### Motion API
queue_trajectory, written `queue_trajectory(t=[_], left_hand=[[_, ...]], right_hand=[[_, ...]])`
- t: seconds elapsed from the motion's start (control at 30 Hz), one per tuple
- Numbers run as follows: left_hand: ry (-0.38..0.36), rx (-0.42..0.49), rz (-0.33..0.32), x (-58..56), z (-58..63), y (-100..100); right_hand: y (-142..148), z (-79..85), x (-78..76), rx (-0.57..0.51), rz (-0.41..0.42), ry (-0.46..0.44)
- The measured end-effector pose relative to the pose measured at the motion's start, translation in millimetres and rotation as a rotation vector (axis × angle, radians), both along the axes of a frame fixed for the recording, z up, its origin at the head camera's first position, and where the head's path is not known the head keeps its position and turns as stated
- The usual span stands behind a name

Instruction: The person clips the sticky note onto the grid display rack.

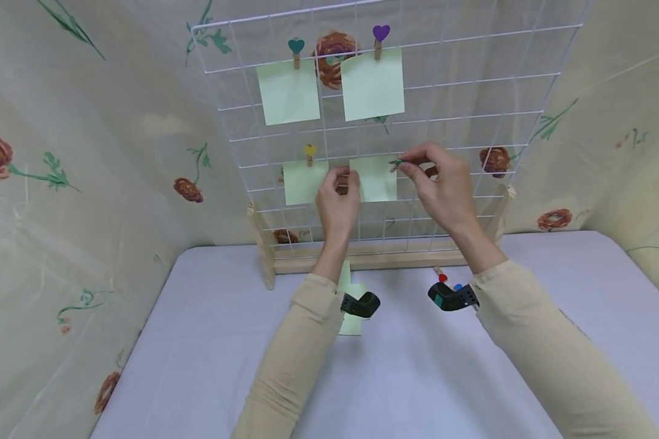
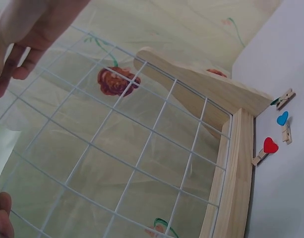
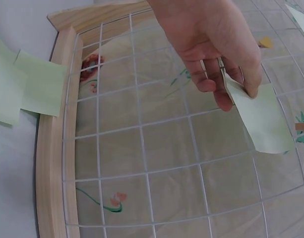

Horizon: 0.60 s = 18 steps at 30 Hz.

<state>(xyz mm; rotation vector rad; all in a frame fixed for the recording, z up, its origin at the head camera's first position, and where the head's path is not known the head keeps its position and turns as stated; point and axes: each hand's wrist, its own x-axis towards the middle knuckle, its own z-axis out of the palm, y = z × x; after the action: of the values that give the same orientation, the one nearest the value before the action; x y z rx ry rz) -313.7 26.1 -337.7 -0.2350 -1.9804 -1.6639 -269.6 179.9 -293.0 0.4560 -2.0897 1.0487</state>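
Observation:
My left hand [image 1: 339,201] pinches the left edge of a pale green paper sheet [image 1: 378,180] against the white wire grid [image 1: 445,131]. Thumb and fingers stand on both sides of that edge in the right wrist view, around a grid wire. At the sheet's upper right edge, my right hand [image 1: 439,180] pinches a small wooden clothespin [image 3: 303,127] with a green decoration. The clothespin's tip overlaps the paper in the head view. Just left of my left hand, another green sheet [image 1: 302,183] hangs from a clothespin with a yellow heart [image 1: 310,152].
Higher on the grid, two green sheets hang from clothespins with a teal heart [image 1: 296,46] and a purple heart [image 1: 381,33]. Loose green sheets [image 1: 351,326] lie on the table below. Red-heart [image 2: 271,146] and blue-heart [image 2: 282,118] clothespins lie near the wooden base [image 1: 406,261].

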Motion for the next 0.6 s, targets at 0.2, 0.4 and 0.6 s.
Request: queue_trajectory(t=[0.2,0.4,0.6], left_hand=[[-0.010,-0.004,0.001,0.1,-1.0,0.4],[-0.022,-0.008,0.006,-0.2,-2.1,0.2],[-0.019,0.004,-0.008,-0.5,-0.1,0.5]], right_hand=[[-2.8,2.3,-4.1,-0.011,-0.002,-0.006],[-7.2,3.3,-8.2,-0.028,-0.002,0.013],[-8.0,5.8,-13.5,-0.016,-0.016,0.027]])
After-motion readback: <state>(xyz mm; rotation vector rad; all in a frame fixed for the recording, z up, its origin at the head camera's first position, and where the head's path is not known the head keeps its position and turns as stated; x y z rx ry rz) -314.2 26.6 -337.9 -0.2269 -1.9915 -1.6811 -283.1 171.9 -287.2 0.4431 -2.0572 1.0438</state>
